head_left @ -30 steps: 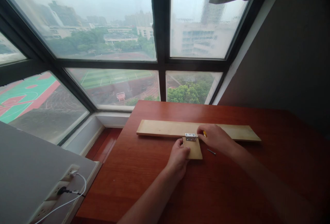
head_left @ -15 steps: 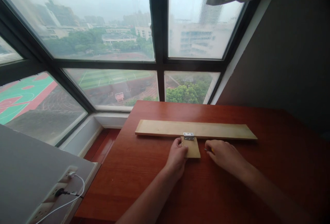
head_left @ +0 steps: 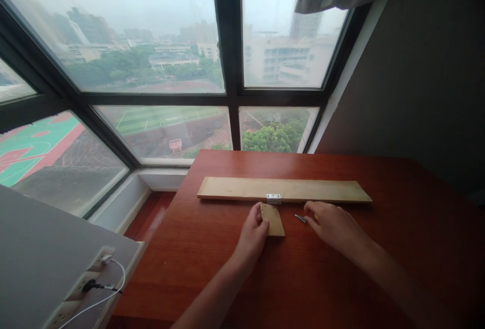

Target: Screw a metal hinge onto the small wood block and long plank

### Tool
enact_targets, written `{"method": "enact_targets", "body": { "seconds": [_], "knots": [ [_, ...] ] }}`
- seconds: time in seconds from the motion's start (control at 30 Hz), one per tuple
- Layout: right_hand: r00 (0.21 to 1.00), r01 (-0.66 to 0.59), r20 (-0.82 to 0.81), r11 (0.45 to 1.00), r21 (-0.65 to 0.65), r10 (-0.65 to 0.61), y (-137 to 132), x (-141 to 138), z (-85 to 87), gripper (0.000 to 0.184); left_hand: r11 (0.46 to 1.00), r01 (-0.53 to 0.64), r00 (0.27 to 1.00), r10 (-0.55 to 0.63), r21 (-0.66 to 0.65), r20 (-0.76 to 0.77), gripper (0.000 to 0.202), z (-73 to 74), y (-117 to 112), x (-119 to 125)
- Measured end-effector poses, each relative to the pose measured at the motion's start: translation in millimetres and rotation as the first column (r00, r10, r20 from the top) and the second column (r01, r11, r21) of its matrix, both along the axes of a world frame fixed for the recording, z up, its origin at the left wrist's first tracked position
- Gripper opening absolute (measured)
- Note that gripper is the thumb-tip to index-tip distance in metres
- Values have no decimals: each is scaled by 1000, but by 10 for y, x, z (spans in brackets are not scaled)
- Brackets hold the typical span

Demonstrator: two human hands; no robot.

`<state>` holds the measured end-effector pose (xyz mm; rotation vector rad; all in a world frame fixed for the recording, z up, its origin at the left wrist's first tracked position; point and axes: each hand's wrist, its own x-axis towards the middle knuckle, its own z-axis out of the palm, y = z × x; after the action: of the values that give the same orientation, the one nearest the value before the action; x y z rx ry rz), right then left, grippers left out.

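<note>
A long pale wooden board (head_left: 314,191) lies across the red-brown table (head_left: 341,278). A small silver hinge (head_left: 273,198) sits at its near edge. A small wooden piece (head_left: 274,220) lies just below the hinge, slightly apart from the board. My left hand (head_left: 253,233) grips the small piece by its left edge. My right hand (head_left: 331,223) rests to the right, fingers curled, its fingertips at a small dark screw (head_left: 300,218) on the table. A bit of yellow shows under its fingers.
Large windows (head_left: 151,66) rise beyond the table's far edge. A grey wall (head_left: 424,81) stands on the right. At lower left a grey surface (head_left: 45,248) carries a white power strip (head_left: 85,288) with a plugged-in cable.
My right hand has drawn back from the hinge to the table beside the small piece. The small wooden piece has shifted slightly toward me, away from the board.
</note>
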<state>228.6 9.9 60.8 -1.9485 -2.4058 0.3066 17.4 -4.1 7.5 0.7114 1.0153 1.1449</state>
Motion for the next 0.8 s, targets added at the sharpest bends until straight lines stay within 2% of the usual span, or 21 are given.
{"method": "enact_targets", "body": {
  "seconds": [0.1,0.17,0.3,0.47,0.53,0.67,0.7,0.73,0.8],
  "knots": [
    [998,28,-48,1000,10,-27,36,47,55,9,998,19,986,-9,56,-167,60,-20,-39,-112],
    [997,32,-68,999,10,-31,51,63,91,8,993,44,946,-6,110,-323,62,-17,-65,-171],
    [999,46,-4,998,48,-46,39,48,163,11,962,163,774,12,217,-633,54,27,-97,-221],
    [990,62,121,993,101,-74,-19,-27,252,17,889,341,646,15,305,-763,50,79,-112,-200],
    [988,60,136,993,102,-74,-39,-52,287,18,875,392,539,32,284,-841,51,106,-123,-195],
    [977,88,182,987,132,-111,-60,-50,370,21,875,458,217,63,159,-974,47,215,-120,-219],
    [976,94,179,983,159,-123,-58,-36,397,25,874,467,158,68,136,-985,43,253,-103,-231],
    [978,95,167,977,191,-128,-51,-18,429,32,869,478,123,78,128,-989,39,293,-75,-244],
    [986,87,118,963,256,-120,-24,25,508,47,856,491,105,127,162,-986,33,375,18,-270]
  ]
}}
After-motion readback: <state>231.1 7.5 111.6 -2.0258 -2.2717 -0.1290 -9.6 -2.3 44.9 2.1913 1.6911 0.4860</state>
